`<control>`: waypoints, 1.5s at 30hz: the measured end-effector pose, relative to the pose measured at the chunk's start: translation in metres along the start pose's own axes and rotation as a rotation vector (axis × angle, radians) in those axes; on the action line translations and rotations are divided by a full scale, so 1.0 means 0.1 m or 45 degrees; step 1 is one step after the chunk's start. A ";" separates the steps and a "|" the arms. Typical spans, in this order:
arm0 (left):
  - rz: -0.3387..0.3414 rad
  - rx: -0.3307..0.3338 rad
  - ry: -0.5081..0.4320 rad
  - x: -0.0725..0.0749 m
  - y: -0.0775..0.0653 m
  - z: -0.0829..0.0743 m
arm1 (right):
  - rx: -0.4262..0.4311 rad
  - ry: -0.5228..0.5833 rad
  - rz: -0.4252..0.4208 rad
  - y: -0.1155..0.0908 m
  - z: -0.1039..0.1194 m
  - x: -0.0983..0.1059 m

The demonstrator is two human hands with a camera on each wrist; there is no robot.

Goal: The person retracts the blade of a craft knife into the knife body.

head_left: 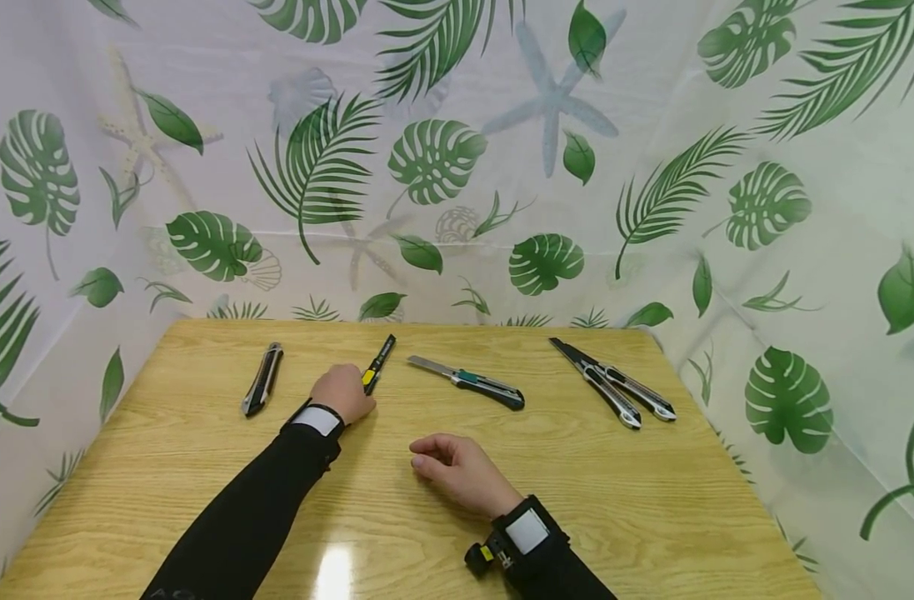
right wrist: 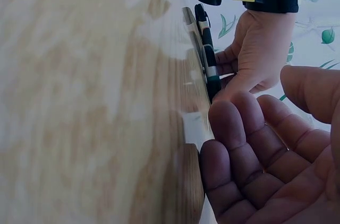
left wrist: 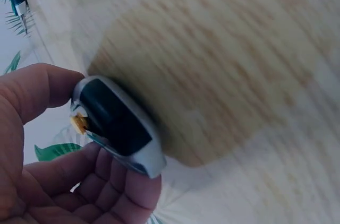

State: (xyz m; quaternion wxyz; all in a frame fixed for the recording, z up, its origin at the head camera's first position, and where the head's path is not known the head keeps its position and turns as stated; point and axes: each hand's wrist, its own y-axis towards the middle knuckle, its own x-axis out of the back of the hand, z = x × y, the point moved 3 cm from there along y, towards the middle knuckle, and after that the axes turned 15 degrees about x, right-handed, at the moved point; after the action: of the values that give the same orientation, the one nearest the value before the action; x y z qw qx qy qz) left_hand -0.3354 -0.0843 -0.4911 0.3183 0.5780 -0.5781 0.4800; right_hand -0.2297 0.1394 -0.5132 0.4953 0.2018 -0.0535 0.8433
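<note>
My left hand (head_left: 342, 394) grips a black utility knife with a yellow slider (head_left: 370, 378) near its lower end, its other end pointing to the back of the table. The left wrist view shows the thumb on one side of the knife's butt (left wrist: 117, 120) and curled fingers on the other. My right hand (head_left: 464, 475) hovers at the table's middle with loosely bent fingers and nothing in them. Nearest to it lies a utility knife with a teal slider (head_left: 489, 387), its blade out. The right wrist view shows the right fingers (right wrist: 226, 123) relaxed.
On the left of the wooden table (head_left: 576, 500) lies a silver and black utility knife (head_left: 262, 382). Two silver and black utility knives, a left one (head_left: 610, 395) and a right one (head_left: 640, 392), lie touching at the right. A leaf-printed curtain (head_left: 442, 267) hangs along the back edge and sides.
</note>
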 end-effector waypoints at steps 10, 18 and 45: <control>0.036 0.055 -0.414 0.16 -0.11 0.16 | -0.019 -0.011 -0.006 -0.01 -0.02 0.02; 0.304 0.109 -1.213 0.23 -0.41 0.06 | -0.052 0.025 -0.012 -0.02 -0.03 0.02; 0.216 0.004 -1.494 -0.12 -1.20 -0.18 | 0.340 0.298 -0.110 -0.03 0.22 -0.01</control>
State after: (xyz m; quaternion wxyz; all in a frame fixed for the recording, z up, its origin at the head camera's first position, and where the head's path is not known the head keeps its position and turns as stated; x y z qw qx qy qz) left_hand -0.2200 -0.0481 -0.4737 -0.0949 0.6989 -0.7010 0.1050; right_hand -0.2205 0.1341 -0.4942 0.5027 0.1683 0.1258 0.8385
